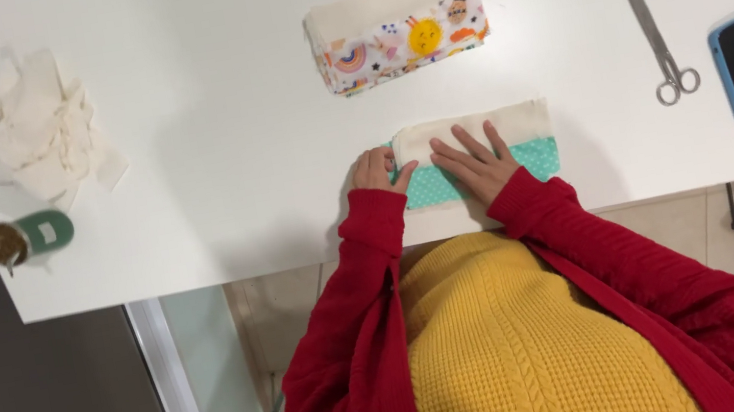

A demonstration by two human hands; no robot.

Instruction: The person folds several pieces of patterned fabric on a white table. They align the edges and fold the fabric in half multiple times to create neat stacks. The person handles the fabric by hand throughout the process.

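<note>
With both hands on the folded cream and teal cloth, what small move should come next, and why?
Probably slide the right hand flat along the cream and teal cloth toward its uncovered end. The left hand already pinches the other end at the table's near edge, and the right palm lies flat near the middle, so the far part is not yet pressed.

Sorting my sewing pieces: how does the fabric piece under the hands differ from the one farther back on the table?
The near fabric piece lies flat, cream with a teal dotted band; the far fabric piece stands like a box, cream with a colourful cartoon print. The left hand and right hand press the near one; the far one is untouched. Both show cream cloth.
</note>
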